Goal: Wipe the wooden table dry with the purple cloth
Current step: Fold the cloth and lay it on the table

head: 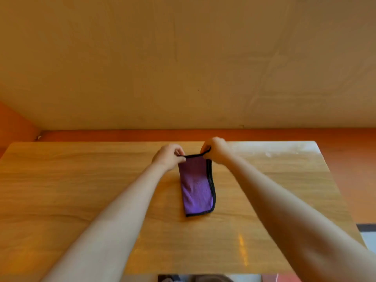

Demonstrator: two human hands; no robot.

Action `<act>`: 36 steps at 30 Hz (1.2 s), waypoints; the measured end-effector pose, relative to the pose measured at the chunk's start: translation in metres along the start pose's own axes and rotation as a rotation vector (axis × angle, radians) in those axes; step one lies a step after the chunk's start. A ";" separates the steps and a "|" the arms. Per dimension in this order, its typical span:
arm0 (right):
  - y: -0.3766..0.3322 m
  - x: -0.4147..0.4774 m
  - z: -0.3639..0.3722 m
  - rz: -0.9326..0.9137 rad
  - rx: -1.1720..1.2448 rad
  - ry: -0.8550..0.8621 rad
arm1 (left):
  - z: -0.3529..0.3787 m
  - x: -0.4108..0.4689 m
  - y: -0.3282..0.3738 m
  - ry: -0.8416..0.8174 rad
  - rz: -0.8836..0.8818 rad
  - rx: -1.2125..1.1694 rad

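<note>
1. Left forearm point(105, 220), bare, comes in from the lower left corner of the view. It crosses the near edge of the wooden table point(61, 180), angled toward the table's middle.
2. Left hand point(168, 157): held above the wood toward the far edge, a little left of centre. Thumb and fingertips are pressed together on the far left corner of the purple cloth point(196, 190), the other fingers curled in.
3. Purple cloth: folded into a narrow strip, with black edging along its right side and near end. It sits about mid-table, long axis running from the near edge toward the far edge. The near end lies flat on the wood. The far end is raised off the surface, its black hem drawn taut between the two hands.
4. Right hand point(215, 149): just right of the left hand, slightly higher, close to the far edge. It pinches the cloth's far right corner between thumb and curled fingers.
5. Right forearm point(284, 200), bare, enters from the lower right and passes over the table's near right corner.
6. Pale glossy smear point(268, 153) on the wood near the far right corner; cannot tell whether it is water.
7. Orange floor point(356, 159) runs past the table's right edge, with a pale tiled patch point(368, 239) toward the near side. A yellowish wall point(183, 58) stands beyond the far edge.
</note>
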State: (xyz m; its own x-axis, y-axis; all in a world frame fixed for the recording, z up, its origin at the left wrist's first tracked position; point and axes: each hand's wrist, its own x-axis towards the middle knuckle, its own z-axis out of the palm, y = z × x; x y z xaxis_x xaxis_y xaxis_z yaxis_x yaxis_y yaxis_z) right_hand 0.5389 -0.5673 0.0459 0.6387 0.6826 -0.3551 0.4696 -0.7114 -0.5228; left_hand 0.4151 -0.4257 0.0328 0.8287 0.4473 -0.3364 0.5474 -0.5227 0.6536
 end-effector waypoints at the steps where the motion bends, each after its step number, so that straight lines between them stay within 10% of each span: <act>1: 0.005 0.008 0.013 0.003 -0.003 0.039 | 0.009 0.007 -0.009 0.029 -0.015 0.024; 11: 0.046 -0.046 0.049 -0.299 0.010 0.272 | 0.047 -0.049 -0.029 0.316 0.331 0.204; 29: 0.081 -0.113 0.113 -0.326 -0.043 0.220 | 0.108 -0.110 -0.073 0.230 0.466 0.202; 33: 0.070 -0.079 0.094 -0.109 0.028 0.360 | 0.090 -0.076 -0.065 0.409 0.314 0.257; 36: 0.067 -0.052 0.090 0.014 -0.116 0.180 | 0.080 -0.048 -0.056 0.240 0.106 0.351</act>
State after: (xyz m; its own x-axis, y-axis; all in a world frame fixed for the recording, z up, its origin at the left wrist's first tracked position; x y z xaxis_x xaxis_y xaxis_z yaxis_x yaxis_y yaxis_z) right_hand 0.4824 -0.6357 -0.0399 0.7396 0.6387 -0.2123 0.5198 -0.7424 -0.4226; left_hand 0.3534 -0.4759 -0.0420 0.8547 0.5120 -0.0861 0.5015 -0.7711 0.3923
